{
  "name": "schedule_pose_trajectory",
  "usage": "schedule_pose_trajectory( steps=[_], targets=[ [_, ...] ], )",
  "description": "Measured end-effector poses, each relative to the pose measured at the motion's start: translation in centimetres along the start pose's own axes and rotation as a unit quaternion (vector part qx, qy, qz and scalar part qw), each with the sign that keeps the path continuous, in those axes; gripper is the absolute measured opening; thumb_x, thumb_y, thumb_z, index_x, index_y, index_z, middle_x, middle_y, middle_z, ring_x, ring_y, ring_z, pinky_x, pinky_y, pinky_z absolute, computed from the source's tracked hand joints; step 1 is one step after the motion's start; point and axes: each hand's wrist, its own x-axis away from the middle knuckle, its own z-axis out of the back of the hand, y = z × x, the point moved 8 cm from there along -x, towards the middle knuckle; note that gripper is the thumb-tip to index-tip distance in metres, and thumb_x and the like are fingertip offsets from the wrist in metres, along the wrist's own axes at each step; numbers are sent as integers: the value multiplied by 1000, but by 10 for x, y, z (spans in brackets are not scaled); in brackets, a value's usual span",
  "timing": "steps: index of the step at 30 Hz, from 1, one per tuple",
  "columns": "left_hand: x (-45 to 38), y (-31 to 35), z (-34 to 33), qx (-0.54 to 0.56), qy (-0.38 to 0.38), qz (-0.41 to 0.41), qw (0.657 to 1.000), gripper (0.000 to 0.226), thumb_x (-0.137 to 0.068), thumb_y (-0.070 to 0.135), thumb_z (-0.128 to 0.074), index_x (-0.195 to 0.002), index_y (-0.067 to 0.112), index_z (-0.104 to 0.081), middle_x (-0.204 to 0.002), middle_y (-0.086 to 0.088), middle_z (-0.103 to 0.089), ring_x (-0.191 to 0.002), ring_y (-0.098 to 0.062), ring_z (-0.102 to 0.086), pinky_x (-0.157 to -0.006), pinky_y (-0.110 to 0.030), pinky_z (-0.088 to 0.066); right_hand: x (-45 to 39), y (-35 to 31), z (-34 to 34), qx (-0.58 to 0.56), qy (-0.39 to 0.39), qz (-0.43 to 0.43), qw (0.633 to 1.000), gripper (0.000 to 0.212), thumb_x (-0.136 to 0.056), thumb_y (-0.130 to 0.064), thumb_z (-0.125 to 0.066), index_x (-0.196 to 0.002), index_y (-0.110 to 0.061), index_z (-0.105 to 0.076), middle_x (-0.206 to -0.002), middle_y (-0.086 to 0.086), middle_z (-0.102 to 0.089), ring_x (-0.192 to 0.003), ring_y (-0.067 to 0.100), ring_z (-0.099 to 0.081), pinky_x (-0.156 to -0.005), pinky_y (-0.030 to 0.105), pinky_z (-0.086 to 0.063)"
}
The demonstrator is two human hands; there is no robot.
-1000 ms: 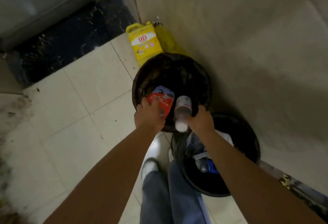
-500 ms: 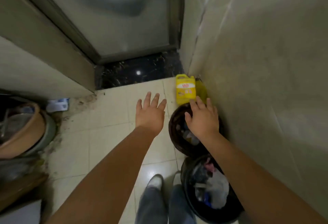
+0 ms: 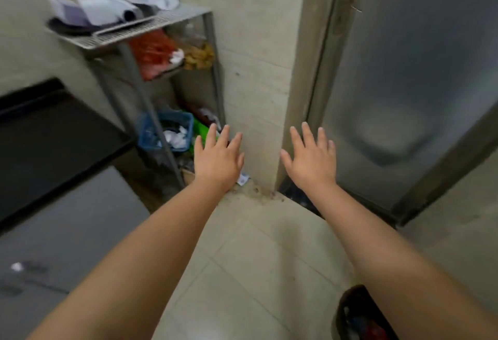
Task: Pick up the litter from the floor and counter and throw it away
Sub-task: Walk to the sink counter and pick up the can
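Left hand (image 3: 218, 160), right hand (image 3: 310, 161) empty, spread

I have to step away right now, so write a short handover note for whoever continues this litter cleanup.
Left hand: open, empty, fingers spread.
Right hand: open, empty too.
Bin: at the lower right, by the right forearm, already holding rubbish.
Litter left: a small scrap of packaging on the floor at the foot of the wall, just beyond the left hand.
The black counter is on the left; no litter shows on it.
Next: probably grab that scrap and bin it.
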Motion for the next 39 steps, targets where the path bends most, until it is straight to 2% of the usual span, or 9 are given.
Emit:
schedule_pose_trajectory(
  steps=[7, 9, 11, 15, 17, 22, 26, 34, 39],
  targets=[
    [177, -279, 51, 11, 11, 202, 979, 51, -101, 36, -28, -150, 29, -16, -162, 2, -8, -150, -26, 0, -120, -47, -9, 107, -299, -25, -48, -38, 171, 983, 59, -96, -37, -40, -148, -20, -19, -161, 2, -11, -147, 30, -10, -119, 44, -18],
    [259, -371, 62, 0, 14, 290, 957, 50, -102, 36, -28, -150, 29, -16, -162, 2, -8, -150, -26, 0, -121, -46, -10, 163, -399, -46, -54, -72, 238, 967, 58, -96, -35, -39, -148, -20, -18, -160, 3, -12, -147, 30, -11, -119, 44, -21],
    [315, -433, 67, 2, 18, 347, 938, 50, -102, 35, -28, -150, 28, -17, -161, 1, -10, -150, -26, -1, -120, -46, -11, 203, -461, -57, -52, -86, 278, 955, 58, -97, -34, -38, -149, -19, -16, -160, 5, -13, -147, 30, -12, -118, 44, -23],
    [472, -548, 83, -10, 20, 500, 866, 50, -102, 34, -29, -150, 27, -16, -161, 0, -13, -149, -27, -5, -120, -44, -15, 318, -609, -80, -50, -121, 415, 900, 58, -97, -31, -39, -149, -17, -16, -159, 8, -15, -146, 32, -13, -117, 44, -25],
    [522, -575, 83, -7, 26, 540, 841, 50, -102, 33, -29, -150, 27, -17, -160, 0, -15, -149, -27, -8, -119, -43, -18, 355, -650, -82, -41, -122, 454, 882, 58, -97, -32, -38, -149, -17, -16, -159, 8, -15, -146, 32, -13, -116, 44, -26],
    [684, -641, 84, -3, 18, 672, 741, 49, -102, 33, -28, -150, 26, -18, -160, 0, -16, -148, -27, -9, -119, -43, -17, 481, -777, -101, -35, -150, 588, 794, 57, -97, -31, -39, -148, -17, -18, -158, 8, -18, -146, 30, -17, -115, 43, -29],
    [779, -683, 81, -3, 6, 741, 671, 49, -102, 34, -29, -149, 26, -20, -160, 0, -16, -148, -27, -9, -119, -44, -20, 557, -864, -120, -37, -181, 645, 741, 56, -96, -29, -40, -147, -17, -21, -157, 7, -21, -143, 28, -22, -109, 42, -35],
    [925, -787, 86, 2, -1, 850, 526, 48, -100, 32, -35, -147, 24, -26, -159, -2, -21, -148, -27, -13, -116, -44, -25, 682, -1042, -154, -33, -215, 751, 623, 57, -96, -31, -41, -147, -16, -22, -157, 6, -23, -143, 26, -25, -108, 41, -38],
    [977, -834, 53, 47, 7, 883, 467, 51, -97, 31, -42, -146, 23, -27, -157, -1, -23, -146, -25, -17, -115, -42, -29, 743, -1115, -200, 11, -228, 782, 581, 57, -96, -32, -41, -147, -16, -22, -157, 7, -23, -143, 26, -24, -109, 41, -38]
  ],
)
